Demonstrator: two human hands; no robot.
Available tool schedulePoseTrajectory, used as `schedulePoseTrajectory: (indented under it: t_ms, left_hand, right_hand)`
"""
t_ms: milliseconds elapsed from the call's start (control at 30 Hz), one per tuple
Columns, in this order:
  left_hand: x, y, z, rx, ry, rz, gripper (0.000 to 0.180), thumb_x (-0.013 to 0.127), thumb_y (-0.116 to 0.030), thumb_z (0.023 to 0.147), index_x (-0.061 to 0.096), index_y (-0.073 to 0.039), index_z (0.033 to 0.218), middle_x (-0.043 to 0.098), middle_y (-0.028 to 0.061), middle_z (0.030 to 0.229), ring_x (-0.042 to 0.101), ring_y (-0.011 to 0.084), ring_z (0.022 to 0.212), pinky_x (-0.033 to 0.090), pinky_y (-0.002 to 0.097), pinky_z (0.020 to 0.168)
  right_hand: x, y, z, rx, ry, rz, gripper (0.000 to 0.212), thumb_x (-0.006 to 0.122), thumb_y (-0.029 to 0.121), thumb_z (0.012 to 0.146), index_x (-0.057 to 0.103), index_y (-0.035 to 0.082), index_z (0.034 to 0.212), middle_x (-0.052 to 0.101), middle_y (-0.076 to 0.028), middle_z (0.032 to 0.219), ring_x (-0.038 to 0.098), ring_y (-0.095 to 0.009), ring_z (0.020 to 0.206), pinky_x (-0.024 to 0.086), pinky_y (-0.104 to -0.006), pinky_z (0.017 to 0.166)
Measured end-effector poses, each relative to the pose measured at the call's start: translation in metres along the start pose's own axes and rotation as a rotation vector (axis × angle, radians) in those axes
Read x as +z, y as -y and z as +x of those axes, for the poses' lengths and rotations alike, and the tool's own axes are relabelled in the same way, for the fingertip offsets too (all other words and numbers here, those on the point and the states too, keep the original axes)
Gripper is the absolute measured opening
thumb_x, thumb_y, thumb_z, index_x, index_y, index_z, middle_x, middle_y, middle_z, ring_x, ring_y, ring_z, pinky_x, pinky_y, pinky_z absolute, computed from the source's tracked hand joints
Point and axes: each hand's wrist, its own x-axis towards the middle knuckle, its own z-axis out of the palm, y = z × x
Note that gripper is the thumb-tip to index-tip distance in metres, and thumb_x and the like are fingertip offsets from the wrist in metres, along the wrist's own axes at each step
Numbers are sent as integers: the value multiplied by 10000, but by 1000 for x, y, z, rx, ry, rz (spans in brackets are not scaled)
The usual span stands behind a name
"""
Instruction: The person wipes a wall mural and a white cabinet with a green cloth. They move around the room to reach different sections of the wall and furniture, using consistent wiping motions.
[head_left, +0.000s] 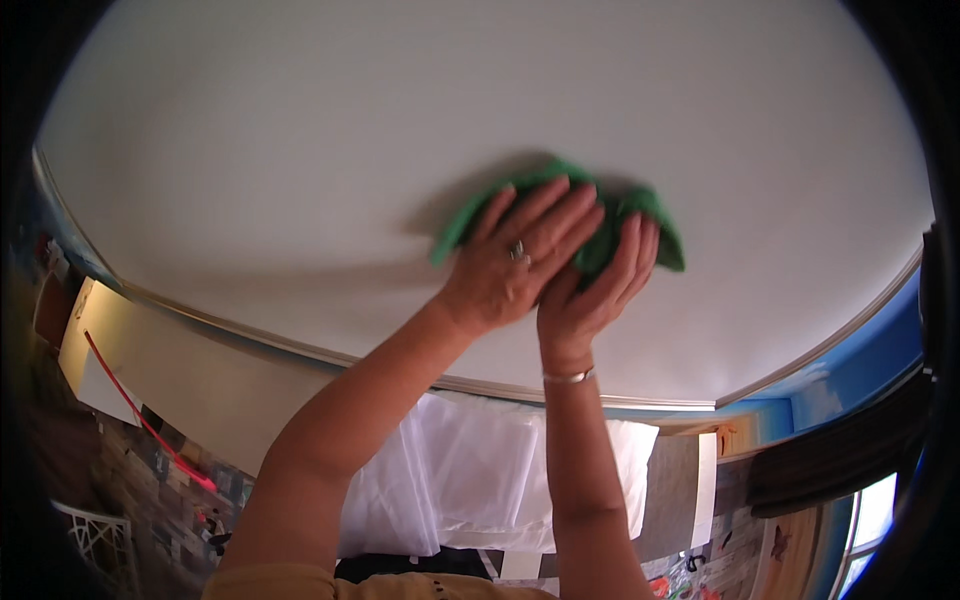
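A crumpled green cloth (pixel 662 230) is pressed up against a broad, smooth white ceiling (pixel 330 120). Over its left part lies my left hand (pixel 505 255), fingers long and slightly apart, a ring on one of them, holding it to the surface. My right hand (pixel 598 285), with a bracelet at the wrist, grips the cloth beside it, fingers close together. The two hands touch or nearly touch at the middle. Part of the cloth is hidden under both palms, and a soft shadow falls on the ceiling to its left.
A pale trim (pixel 350 362) borders the ceiling, with blue wall (pixel 860 345) on the right. Below are white sheeting (pixel 480 470), a pale board (pixel 200 370) with a red strip (pixel 150 425), a dark curtain (pixel 835 445) and a window (pixel 875 515). Small items lie on the patterned floor.
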Motion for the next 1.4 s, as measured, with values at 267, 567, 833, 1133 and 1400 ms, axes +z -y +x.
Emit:
schedulePoseTrajectory:
  t_ms: [267,567,833,1133,1400]
  left_hand:
    - [-11,34,-61,-222,-187,196,536,554,-216,978,434,52,1426,306,234,1558,291,476,1440,117,618,1167]
    - [-20,32,76,-37,-237,142,619,626,-171,841,501,-123,1445,390,46,1559,334,325,1451,204,590,1150]
    - [-22,42,-35,-108,-56,150,470,480,-210,943,558,-67,1384,403,47,1553,267,388,1471,22,621,1176]
    - [-43,53,100,-48,-206,215,541,587,-215,886,534,-173,1423,338,2,1584,192,427,1478,123,725,1096]
    - [-34,55,6,111,-18,23,506,605,-239,891,569,-143,1386,390,-16,1557,270,342,1479,57,609,1194]
  right_hand:
    - [23,39,-17,-189,348,257,450,614,27,851,621,64,1299,606,-100,1300,580,-282,1143,438,-443,988]
    - [34,0,91,-250,-105,47,463,614,126,880,571,50,1334,564,-179,1339,528,-378,1233,381,-500,1051]
    - [24,22,-8,-195,214,165,446,568,66,891,584,56,1337,586,-105,1352,568,-290,1204,396,-468,1046]
    - [39,15,122,-286,-14,61,505,560,94,885,515,19,1382,467,-242,1435,416,-433,1330,272,-518,1126]
    - [38,45,-9,36,33,-14,544,577,152,944,404,-33,1426,421,-270,1450,395,-457,1341,273,-571,1130]
